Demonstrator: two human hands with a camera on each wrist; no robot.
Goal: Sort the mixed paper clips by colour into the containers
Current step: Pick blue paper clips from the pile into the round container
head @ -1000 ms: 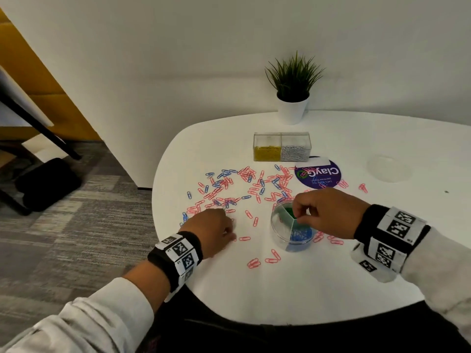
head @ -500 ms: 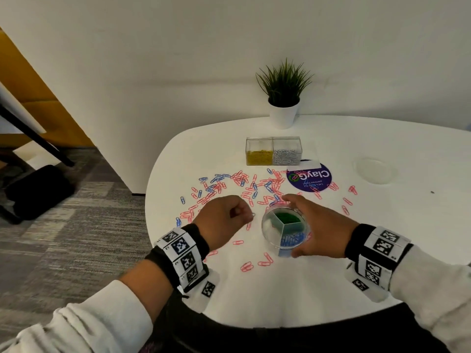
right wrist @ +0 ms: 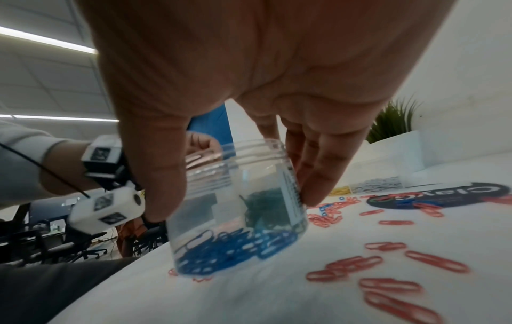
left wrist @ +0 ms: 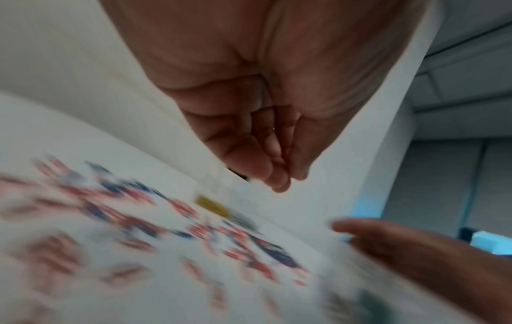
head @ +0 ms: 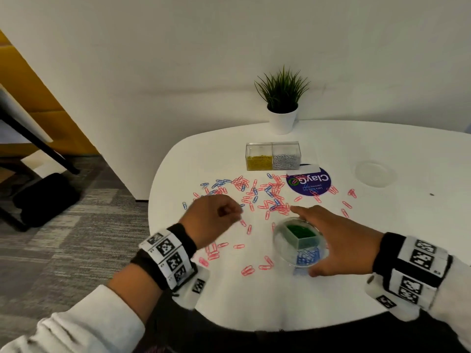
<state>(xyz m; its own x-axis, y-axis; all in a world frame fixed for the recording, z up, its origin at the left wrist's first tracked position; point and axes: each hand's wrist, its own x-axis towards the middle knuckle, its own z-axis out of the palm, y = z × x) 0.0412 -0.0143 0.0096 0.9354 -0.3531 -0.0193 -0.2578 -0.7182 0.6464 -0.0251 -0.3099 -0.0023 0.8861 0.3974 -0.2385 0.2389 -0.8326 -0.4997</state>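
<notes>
Near the front of the white tabletop (head: 254, 301), a clear round jar (head: 299, 242) sits tilted in the right hand (head: 339, 243), thumb on one side, fingers on the other. Dividers split it inside: green clips (head: 300, 231) in one section, blue clips (head: 307, 258) in another; a third looks bare. Left hand (head: 216, 217) hovers just beside the jar, fingers curled together, fingertips bunched; whether they pinch a clip I cannot tell. Loose red and blue paper clips (head: 254, 194) scattered beyond and around. Farther back, a clear two-cell box (head: 272, 156): yellow clips left cell, silver clips right. Purple round sticker (head: 308, 181) beside it; potted plant (head: 282, 108) behind.
</notes>
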